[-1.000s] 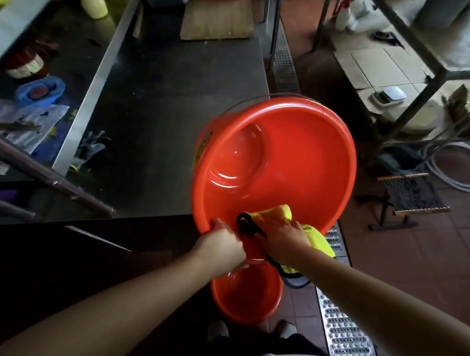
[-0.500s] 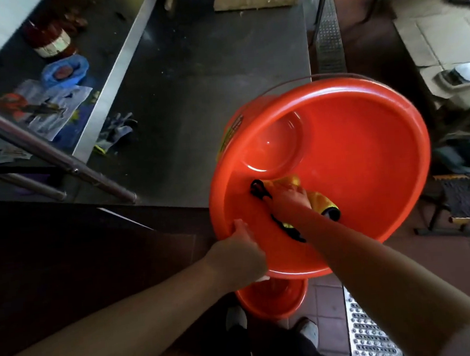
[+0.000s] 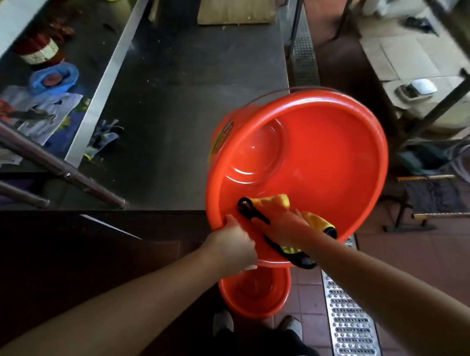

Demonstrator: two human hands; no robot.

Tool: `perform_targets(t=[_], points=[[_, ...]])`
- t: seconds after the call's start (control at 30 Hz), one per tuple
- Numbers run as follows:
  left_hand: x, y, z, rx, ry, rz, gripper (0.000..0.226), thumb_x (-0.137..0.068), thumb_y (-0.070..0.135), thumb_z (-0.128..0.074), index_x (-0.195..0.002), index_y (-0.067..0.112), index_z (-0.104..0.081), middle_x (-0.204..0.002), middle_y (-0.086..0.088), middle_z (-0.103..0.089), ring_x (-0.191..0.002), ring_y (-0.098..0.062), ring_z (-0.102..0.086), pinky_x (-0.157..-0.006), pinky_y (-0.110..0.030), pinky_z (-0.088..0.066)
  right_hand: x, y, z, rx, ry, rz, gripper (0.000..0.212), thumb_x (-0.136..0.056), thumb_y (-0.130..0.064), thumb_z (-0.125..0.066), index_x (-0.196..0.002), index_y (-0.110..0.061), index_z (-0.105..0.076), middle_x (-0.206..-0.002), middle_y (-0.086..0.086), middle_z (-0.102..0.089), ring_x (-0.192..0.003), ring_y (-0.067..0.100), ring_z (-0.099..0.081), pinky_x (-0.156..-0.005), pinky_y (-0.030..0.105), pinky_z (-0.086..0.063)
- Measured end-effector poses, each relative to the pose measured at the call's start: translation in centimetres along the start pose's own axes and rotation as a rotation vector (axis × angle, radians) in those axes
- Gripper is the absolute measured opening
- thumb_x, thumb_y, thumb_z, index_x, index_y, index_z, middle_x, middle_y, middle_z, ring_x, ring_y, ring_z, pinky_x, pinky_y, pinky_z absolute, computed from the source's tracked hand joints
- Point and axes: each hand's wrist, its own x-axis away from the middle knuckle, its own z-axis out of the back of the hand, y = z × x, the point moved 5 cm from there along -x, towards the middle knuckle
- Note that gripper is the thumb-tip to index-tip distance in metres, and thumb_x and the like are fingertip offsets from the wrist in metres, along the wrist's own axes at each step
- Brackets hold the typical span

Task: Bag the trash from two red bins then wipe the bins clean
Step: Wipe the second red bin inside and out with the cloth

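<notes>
A red bin (image 3: 324, 155) is tilted toward me beside the steel counter, its inside empty. My left hand (image 3: 233, 246) grips the near rim of this bin. My right hand (image 3: 283, 224) is inside it and presses a yellow cloth with black trim (image 3: 278, 201) against the near inner wall; how the fingers lie on the cloth is hard to make out. A second red bin (image 3: 254, 292) stands upright on the floor below, partly hidden by the first.
The steel counter (image 3: 167, 99) lies to the left, with gloves (image 3: 103, 137) near its edge and a wooden board (image 3: 235, 5) at the back. A metal bar (image 3: 46, 160) crosses at the left. A floor drain grate (image 3: 349, 322) runs at the right. My shoes (image 3: 224, 321) stand below.
My right hand has drawn the cloth back toward the near rim after reaching deeper into the bin. The view has shifted slightly; my left hand keeps its grip on the rim.
</notes>
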Motion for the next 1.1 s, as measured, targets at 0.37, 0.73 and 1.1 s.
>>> perform_targets(t=[0.37,0.73,1.1], points=[[1.7,-1.3,0.6,0.083,0.061,-0.005,0.059,-0.097,0.059,-0.039,-0.092,0.007,-0.067,-0.093,-0.011,-0.069,-0.085,-0.030,-0.066,-0.082,-0.044,-0.046,9.3,-1.0,0.2,0.336,0.040,0.193,0.108,-0.078,-0.073,-0.061,-0.160,-0.030,-0.006,-0.165,0.002,-0.022,-0.149,0.027,-0.025,-0.114,0.047,-0.030],[6.1,-5.8,-3.7,-0.082,0.107,0.120,0.070,-0.089,0.071,-0.041,-0.105,0.009,-0.069,-0.105,-0.013,-0.070,-0.100,-0.032,-0.064,-0.104,-0.050,-0.035,10.5,-1.7,3.8,0.829,0.220,0.329,0.078,-0.051,-0.041,-0.085,-0.125,-0.021,-0.070,-0.116,0.002,-0.072,-0.106,0.025,-0.069,-0.083,0.043,-0.058],[1.1,0.8,-1.8,0.377,0.098,0.435,0.092,-0.090,0.075,-0.029,-0.143,0.002,-0.041,-0.148,-0.028,-0.037,-0.136,-0.048,-0.033,-0.111,-0.058,-0.020,9.8,-1.4,3.5,0.753,0.204,0.300,0.081,-0.058,-0.037,-0.083,-0.135,-0.020,-0.062,-0.127,0.002,-0.068,-0.118,0.028,-0.063,-0.088,0.046,-0.055]])
